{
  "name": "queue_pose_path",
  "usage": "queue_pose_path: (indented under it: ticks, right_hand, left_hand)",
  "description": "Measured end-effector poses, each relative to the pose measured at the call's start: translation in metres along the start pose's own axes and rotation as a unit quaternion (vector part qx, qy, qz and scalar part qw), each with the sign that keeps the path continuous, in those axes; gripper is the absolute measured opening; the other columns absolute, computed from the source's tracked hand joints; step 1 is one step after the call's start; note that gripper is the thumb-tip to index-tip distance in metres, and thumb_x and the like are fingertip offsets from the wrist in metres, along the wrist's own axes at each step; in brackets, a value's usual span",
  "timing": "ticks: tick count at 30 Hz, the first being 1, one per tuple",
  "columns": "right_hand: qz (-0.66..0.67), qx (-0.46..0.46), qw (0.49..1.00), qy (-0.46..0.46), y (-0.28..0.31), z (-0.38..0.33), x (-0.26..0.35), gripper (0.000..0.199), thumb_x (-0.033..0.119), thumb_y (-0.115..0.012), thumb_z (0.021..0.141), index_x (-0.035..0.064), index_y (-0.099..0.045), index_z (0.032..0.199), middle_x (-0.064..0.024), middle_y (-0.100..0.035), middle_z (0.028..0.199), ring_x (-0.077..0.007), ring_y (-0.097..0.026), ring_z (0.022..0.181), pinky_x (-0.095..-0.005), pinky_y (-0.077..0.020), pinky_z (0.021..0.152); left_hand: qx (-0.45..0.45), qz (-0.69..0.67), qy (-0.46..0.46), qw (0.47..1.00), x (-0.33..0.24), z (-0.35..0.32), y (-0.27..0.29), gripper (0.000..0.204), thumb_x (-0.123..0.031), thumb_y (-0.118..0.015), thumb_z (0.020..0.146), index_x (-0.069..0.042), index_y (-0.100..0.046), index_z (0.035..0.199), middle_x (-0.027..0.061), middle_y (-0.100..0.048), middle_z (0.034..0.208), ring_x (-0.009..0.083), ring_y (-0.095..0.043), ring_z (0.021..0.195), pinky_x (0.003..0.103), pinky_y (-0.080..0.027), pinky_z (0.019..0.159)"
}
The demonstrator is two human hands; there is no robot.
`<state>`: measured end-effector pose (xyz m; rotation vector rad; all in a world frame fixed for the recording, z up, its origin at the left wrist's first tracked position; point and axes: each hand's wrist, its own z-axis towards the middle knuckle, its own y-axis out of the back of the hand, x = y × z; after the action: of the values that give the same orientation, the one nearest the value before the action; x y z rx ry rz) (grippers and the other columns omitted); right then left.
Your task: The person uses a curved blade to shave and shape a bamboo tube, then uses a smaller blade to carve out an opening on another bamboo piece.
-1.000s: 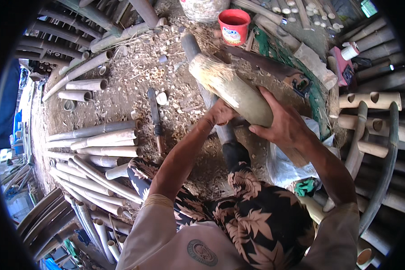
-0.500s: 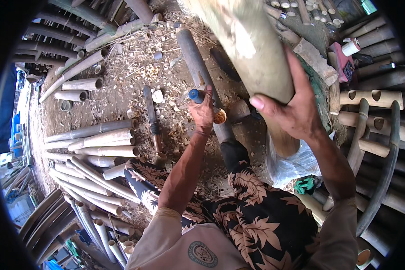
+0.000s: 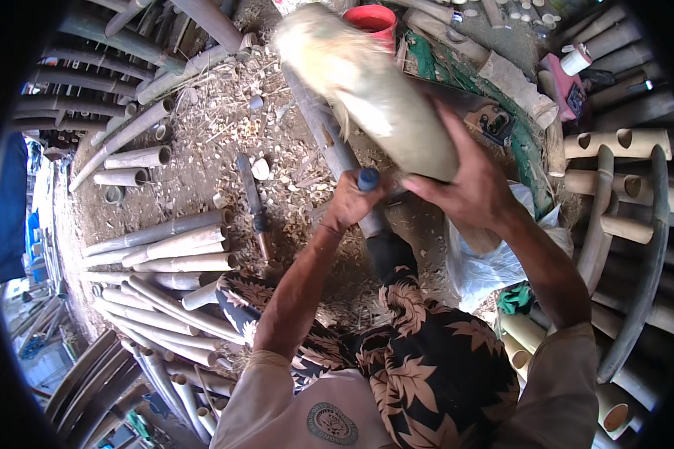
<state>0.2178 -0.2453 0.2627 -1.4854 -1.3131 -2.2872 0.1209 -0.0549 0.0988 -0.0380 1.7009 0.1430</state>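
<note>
My left hand [image 3: 350, 200] is closed around a blue-ended chisel [image 3: 368, 179], whose blade I cannot see. It is over a grey bamboo pole [image 3: 318, 116] lying lengthwise on the ground, with a small notch [image 3: 327, 138] in its upper side. My right hand [image 3: 468, 179] grips a thick, pale wooden mallet [image 3: 404, 123] by its near part. The mallet slants up and left above the pole, its far end blurred by motion. My dark-covered foot [image 3: 391, 258] rests at the pole's near end.
A long knife [image 3: 254, 202] lies on the chip-strewn ground to the left. Bamboo poles [image 3: 180, 243] are stacked at the left. A clear plastic bag [image 3: 475, 277] lies by my right forearm. Beyond the mallet is a red bucket [image 3: 378, 22]; bamboo frames [image 3: 625, 224] stand at the right.
My left hand has shifted right with the chisel. The mallet has tilted further left and my right hand has moved slightly left. The red bucket has come into view.
</note>
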Motion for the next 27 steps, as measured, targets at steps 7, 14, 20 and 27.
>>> queue_pose_path:
  ticks: [7,14,20,27]
  right_hand:
    - [0.154,-0.08,0.975,-0.14,0.005,-0.113,-0.072,0.094,0.02,-0.081,0.074,0.0002,-0.025,0.147,-0.022,-0.048,0.138,-0.0288,-0.05,0.127,-0.0388,-0.04,0.106]
    - [0.267,-0.174,0.911,-0.262,-0.001,-0.18,-0.104,0.094,0.02,-0.08,0.075,-0.0013,-0.024,0.147,-0.0146,-0.045,0.138,-0.0232,-0.048,0.125,-0.036,-0.0384,0.106]
    - [0.303,-0.207,0.881,-0.299,0.003,-0.185,-0.11,0.096,0.023,-0.081,0.074,-0.0003,-0.024,0.148,-0.0142,-0.046,0.136,-0.0226,-0.05,0.121,-0.0357,-0.0411,0.102]
    - [0.298,-0.257,0.887,-0.242,-0.003,-0.154,-0.098,0.096,0.025,-0.081,0.073,-0.0007,-0.024,0.147,-0.0161,-0.048,0.133,-0.0221,-0.053,0.116,-0.0356,-0.0464,0.096]
  left_hand:
    - [-0.008,0.037,-0.037,0.999,0.004,0.023,0.015,0.038,-0.008,-0.061,0.092,-0.002,-0.042,0.125,0.004,-0.054,0.093,0.0147,-0.056,0.085,0.03,-0.049,0.078]
    - [0.176,0.236,-0.058,0.954,-0.032,0.059,-0.018,0.046,-0.007,-0.066,0.088,-0.006,-0.046,0.129,0.0056,-0.06,0.1,0.0161,-0.059,0.093,0.033,-0.048,0.081]
    - [0.258,0.316,-0.018,0.913,-0.026,0.066,-0.024,0.051,-0.007,-0.067,0.086,-0.005,-0.046,0.132,0.0121,-0.063,0.111,0.0203,-0.06,0.094,0.034,-0.048,0.083]
    - [0.231,0.27,-0.026,0.934,-0.012,0.06,-0.017,0.046,0.0,-0.065,0.089,-0.006,-0.049,0.131,0.0042,-0.063,0.107,0.0102,-0.057,0.089,0.025,-0.046,0.077]
